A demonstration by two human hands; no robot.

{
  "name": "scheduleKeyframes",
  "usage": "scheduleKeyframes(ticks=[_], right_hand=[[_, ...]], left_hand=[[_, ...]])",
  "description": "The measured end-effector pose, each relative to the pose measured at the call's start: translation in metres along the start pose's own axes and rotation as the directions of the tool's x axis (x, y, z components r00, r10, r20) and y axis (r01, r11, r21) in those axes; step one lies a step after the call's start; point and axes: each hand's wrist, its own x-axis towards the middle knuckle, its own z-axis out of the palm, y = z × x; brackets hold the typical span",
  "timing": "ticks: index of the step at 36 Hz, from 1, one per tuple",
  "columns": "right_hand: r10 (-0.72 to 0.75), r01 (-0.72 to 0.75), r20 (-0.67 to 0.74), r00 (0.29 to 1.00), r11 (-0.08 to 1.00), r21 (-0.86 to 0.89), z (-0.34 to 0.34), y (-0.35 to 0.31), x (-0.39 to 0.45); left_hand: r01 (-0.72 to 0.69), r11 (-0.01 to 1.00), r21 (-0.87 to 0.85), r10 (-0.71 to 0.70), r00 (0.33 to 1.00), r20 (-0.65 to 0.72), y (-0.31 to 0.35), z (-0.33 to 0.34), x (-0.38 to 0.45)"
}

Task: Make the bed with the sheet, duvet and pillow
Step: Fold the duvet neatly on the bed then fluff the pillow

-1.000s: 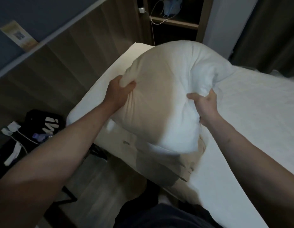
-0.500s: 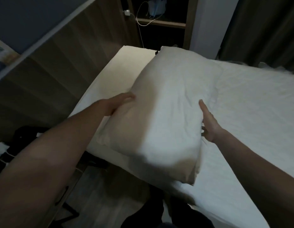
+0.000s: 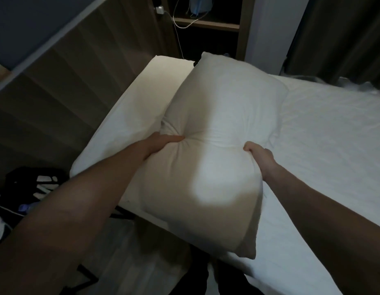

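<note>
A plump white pillow lies lengthwise at the head of the bed, its near end lifted toward me. My left hand grips its left side, thumb dug into the fabric so that creases fan out. My right hand grips the right side, fingers curled into the cloth. Under it the white sheet covers the mattress to the right. A second white pillow or folded bedding lies along the left edge by the headboard.
A wooden headboard wall runs along the left. A dark shelf niche with a charger and white cable is behind the bed. Dark curtains hang at the back right. A black bag and clutter lie on the floor at left.
Half a second ago my hands lay flat against the pillow's sides as it rested on the bed; now both squeeze its middle and its near end is raised.
</note>
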Motion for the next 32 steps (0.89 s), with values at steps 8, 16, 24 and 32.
scheduleKeyframes(ticks=[8, 16, 24, 32], right_hand=[[-0.137, 0.146, -0.077, 0.988, 0.982, 0.124, -0.027, -0.037, -0.005], [-0.079, 0.083, -0.05, 0.996, 0.994, 0.073, -0.034, -0.003, 0.024], [-0.054, 0.055, -0.018, 0.998, 0.997, 0.059, -0.05, 0.024, 0.049], [-0.003, -0.011, -0.11, 0.994, 0.992, -0.126, -0.051, 0.034, 0.076]], left_hand=[[-0.276, 0.948, -0.156, 0.258, 0.958, -0.123, 0.04, 0.013, -0.005], [-0.014, 0.999, -0.03, 0.015, 0.999, 0.048, 0.024, 0.024, 0.015], [0.003, 0.997, 0.077, -0.012, 0.992, 0.123, 0.029, 0.009, 0.041], [0.074, 0.997, 0.02, -0.076, 0.966, 0.248, 0.041, 0.027, 0.073]])
